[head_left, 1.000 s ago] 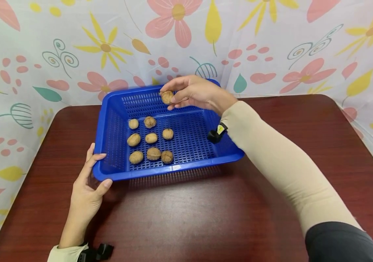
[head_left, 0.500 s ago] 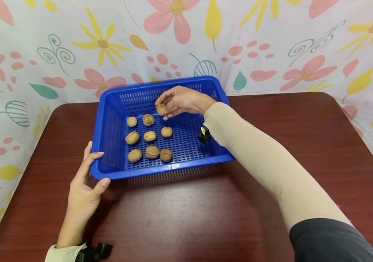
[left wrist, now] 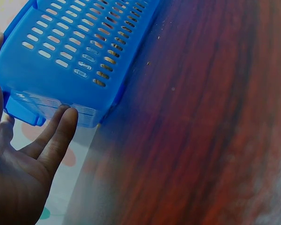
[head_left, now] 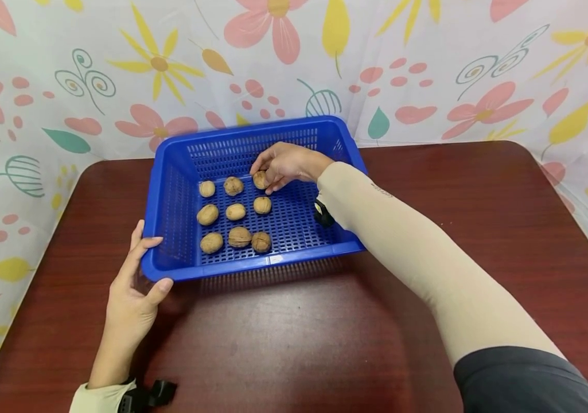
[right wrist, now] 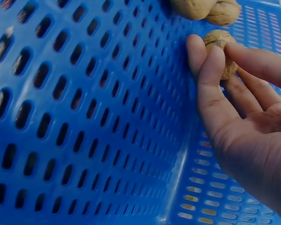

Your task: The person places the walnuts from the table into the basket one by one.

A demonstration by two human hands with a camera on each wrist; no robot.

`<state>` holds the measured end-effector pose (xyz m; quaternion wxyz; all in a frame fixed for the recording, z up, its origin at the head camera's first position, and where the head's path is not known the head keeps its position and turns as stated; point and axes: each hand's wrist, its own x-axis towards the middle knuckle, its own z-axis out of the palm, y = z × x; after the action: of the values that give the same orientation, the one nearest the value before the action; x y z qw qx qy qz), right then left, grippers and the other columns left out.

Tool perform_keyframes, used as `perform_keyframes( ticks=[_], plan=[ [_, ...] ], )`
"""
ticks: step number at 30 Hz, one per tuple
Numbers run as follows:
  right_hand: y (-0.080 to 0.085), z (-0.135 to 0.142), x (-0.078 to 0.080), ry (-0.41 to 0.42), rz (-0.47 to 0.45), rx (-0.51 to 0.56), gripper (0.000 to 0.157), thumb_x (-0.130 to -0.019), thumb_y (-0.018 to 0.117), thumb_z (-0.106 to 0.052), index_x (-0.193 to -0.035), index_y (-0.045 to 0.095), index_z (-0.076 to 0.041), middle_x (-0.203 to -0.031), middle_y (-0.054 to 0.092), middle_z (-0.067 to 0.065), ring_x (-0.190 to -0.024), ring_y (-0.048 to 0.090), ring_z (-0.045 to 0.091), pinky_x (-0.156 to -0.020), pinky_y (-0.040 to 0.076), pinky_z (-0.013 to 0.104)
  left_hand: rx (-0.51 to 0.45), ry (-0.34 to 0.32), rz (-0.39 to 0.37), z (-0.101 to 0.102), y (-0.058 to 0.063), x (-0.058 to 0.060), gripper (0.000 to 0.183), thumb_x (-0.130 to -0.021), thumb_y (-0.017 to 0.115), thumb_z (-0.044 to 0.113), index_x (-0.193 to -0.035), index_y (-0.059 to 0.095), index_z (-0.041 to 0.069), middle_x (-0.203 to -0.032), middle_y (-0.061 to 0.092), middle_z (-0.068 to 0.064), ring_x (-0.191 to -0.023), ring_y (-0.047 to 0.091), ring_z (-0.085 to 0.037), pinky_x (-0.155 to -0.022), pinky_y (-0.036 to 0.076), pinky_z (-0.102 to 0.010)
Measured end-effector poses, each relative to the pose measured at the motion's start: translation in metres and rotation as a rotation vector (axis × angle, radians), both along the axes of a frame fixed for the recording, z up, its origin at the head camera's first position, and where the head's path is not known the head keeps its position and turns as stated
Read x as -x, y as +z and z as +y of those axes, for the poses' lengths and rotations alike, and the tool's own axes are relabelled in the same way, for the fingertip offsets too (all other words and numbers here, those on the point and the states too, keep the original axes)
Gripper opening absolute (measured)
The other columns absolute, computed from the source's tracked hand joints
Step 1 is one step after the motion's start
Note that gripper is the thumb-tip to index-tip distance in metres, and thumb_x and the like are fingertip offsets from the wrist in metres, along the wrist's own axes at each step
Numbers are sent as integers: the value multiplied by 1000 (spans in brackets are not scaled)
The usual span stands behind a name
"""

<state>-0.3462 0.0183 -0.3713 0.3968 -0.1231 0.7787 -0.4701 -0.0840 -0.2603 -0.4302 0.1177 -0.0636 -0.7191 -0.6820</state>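
Observation:
A blue perforated plastic basket [head_left: 304, 254] holds several walnuts laid out in rough rows on its left half. Toward the basket's back, my right hand [head_left: 294, 163] pinches a walnut [head_left: 260, 179] between thumb and fingers, close to the floor. The right wrist view shows that walnut [right wrist: 218, 38] at the fingertips, partly covered by them. A paler walnut [head_left: 262, 205] lies just in front of it. My left hand [head_left: 131, 304] grips the basket's near left corner, with fingers at the left rim and the thumb at the front. In the left wrist view, fingers [left wrist: 61, 138] touch the basket's outer wall.
The basket stands on a dark reddish-brown wooden table [head_left: 294, 344], near its back edge. Behind the table hangs a white flower-printed cloth [head_left: 180, 51]. Two walnuts in the front row, a larger one [head_left: 239, 236] and a darker one [head_left: 261, 242], sit side by side.
My right hand has carried its walnut down from above the basket's back part to near the floor, behind the paler walnut. My left hand has stayed at the corner.

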Motion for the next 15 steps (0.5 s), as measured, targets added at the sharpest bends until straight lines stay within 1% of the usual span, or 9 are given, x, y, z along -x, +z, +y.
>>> perform_keyframes(
  ticks=[3,10,15],
  plan=[
    [-1,0,1,11,28,-27,40,-99,61,6,-136,65,-7,-159,48,9,-105,72,29,-93,60,39,-6,-6,5,0,0,1,57,-92,77,2,-145,55,-1,-177,14,-5,-156,30,-27,-105,47,-15],
    [-4,-1,2,25,38,-33,41,-101,58,6,-138,64,-9,-160,47,10,-104,73,29,-92,60,39,-30,-13,17,1,0,1,57,-93,76,2,-146,54,-1,-177,13,-7,-149,40,-20,-104,48,-15],
    [-5,-1,1,25,41,-34,42,-101,58,6,-139,64,-10,-161,46,10,-103,73,30,-93,60,39,-35,-15,14,1,-1,0,57,-94,75,2,-146,53,-1,-177,13,-7,-149,39,-20,-105,47,-15]
  ],
)
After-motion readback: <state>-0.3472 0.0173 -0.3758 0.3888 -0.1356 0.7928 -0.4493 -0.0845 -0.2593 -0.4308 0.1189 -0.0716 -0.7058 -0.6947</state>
